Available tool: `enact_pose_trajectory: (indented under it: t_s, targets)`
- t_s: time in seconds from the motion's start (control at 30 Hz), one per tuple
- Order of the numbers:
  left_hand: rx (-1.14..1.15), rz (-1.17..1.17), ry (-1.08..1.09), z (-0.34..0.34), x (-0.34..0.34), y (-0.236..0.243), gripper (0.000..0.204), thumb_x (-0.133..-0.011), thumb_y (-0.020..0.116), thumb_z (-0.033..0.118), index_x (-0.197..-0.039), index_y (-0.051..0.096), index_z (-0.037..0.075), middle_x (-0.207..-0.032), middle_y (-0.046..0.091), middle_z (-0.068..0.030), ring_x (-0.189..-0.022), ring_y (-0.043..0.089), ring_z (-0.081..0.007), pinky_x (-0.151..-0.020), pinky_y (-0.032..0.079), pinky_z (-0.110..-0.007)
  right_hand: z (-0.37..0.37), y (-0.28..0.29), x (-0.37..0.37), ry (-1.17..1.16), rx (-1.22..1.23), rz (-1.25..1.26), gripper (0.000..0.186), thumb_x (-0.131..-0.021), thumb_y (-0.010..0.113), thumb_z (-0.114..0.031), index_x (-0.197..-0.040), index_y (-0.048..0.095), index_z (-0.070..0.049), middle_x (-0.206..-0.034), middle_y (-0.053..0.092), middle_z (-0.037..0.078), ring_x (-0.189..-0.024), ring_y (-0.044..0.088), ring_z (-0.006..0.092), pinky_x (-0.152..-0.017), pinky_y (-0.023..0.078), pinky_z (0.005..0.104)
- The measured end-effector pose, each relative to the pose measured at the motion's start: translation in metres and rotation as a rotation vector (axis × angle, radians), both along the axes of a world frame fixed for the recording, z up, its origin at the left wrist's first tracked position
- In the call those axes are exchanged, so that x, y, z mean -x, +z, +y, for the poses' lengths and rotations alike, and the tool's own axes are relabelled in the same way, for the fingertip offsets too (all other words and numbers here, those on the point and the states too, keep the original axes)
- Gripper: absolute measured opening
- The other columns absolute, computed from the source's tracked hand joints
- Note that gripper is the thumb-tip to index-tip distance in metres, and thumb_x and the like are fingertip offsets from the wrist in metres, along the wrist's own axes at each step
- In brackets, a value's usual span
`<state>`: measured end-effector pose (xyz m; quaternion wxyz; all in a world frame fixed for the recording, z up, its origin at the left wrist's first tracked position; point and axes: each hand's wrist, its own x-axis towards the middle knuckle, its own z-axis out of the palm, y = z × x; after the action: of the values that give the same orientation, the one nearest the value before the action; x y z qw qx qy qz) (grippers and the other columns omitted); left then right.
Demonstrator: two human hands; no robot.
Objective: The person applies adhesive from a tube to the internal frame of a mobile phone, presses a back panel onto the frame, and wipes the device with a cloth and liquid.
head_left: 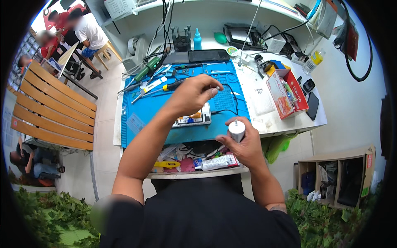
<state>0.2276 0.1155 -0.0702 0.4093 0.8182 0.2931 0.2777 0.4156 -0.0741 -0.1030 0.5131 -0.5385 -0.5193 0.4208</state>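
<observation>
My left hand [192, 96] hovers over the blue work mat [134, 110], thumb and fingers pinched together. A tiny pale piece shows at its fingertips, too small to name. Below that hand lies an opened electronic device [203, 117], perhaps a phone, partly hidden, with orange and dark parts inside and a thin black cable [225, 110] beside it. My right hand [250, 149] is wrapped round a silver-white tube [236, 129] with a narrow tip pointing up, held off the mat's front right corner. The two hands are apart.
An open drawer [186, 172] full of tools and tubes sits before my body. Screwdrivers and a green-handled tool [148, 68] lie on the mat's far left. A dark phone [209, 55], a blue bottle [197, 40] and a red box [289, 94] stand farther back. People are at the far left.
</observation>
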Motion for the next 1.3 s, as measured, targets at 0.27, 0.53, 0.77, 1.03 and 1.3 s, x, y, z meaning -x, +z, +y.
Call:
enact_pose_trajectory:
  t_s: [0.27, 0.53, 0.77, 1.03, 1.3]
  targets:
    - [0.702, -0.580, 0.109, -0.081, 0.051, 0.007, 0.029, -0.111, 0.080, 0.022, -0.124, 0.077, -0.004, -0.107, 0.083, -0.0175, -0.100, 0.085, -0.0276, -0.090, 0.070, -0.039, 0.021, -0.007, 0.032, 0.068, -0.174, -0.243, 0.050, -0.095, 0.097, -0.034, -0.125, 0.070, -0.004, -0.099, 0.081, 0.013, -0.085, 0.081, 0.0247, -0.074, 0.062, 0.0366]
    - [0.690, -0.635, 0.128, -0.093, 0.062, -0.009, 0.025, -0.111, 0.079, 0.020, -0.119, 0.079, -0.004, -0.112, 0.083, -0.0170, -0.101, 0.084, -0.0258, -0.088, 0.070, -0.038, 0.027, -0.006, 0.047, 0.114, -0.184, -0.273, 0.046, -0.097, 0.096, -0.028, -0.126, 0.070, -0.004, -0.104, 0.083, 0.016, -0.091, 0.084, 0.0319, -0.076, 0.063, 0.0405]
    - [0.703, -0.609, 0.157, -0.096, 0.067, -0.006, 0.027, -0.110, 0.081, 0.019, -0.118, 0.079, -0.006, -0.107, 0.083, -0.0174, -0.097, 0.084, -0.0247, -0.086, 0.070, -0.036, 0.028, -0.005, 0.051, 0.132, -0.174, -0.310, 0.046, -0.096, 0.095, -0.027, -0.127, 0.070, -0.004, -0.106, 0.082, 0.016, -0.088, 0.083, 0.0344, -0.073, 0.063, 0.0413]
    - [0.703, -0.613, 0.174, -0.096, 0.071, -0.009, 0.028, -0.109, 0.082, 0.019, -0.118, 0.079, -0.007, -0.106, 0.083, -0.0172, -0.095, 0.084, -0.0237, -0.085, 0.070, -0.036, 0.030, -0.005, 0.054, 0.142, -0.215, -0.343, 0.046, -0.096, 0.096, -0.027, -0.127, 0.069, -0.005, -0.109, 0.082, 0.016, -0.087, 0.083, 0.0350, -0.072, 0.062, 0.0419]
    - [0.706, -0.614, 0.191, -0.097, 0.071, -0.013, 0.029, -0.108, 0.084, 0.021, -0.116, 0.080, -0.006, -0.106, 0.083, -0.0167, -0.093, 0.083, -0.0216, -0.084, 0.069, -0.035, 0.031, -0.006, 0.054, 0.136, -0.255, -0.351, 0.046, -0.096, 0.096, -0.027, -0.127, 0.070, -0.005, -0.106, 0.082, 0.016, -0.084, 0.083, 0.0343, -0.070, 0.062, 0.0423]
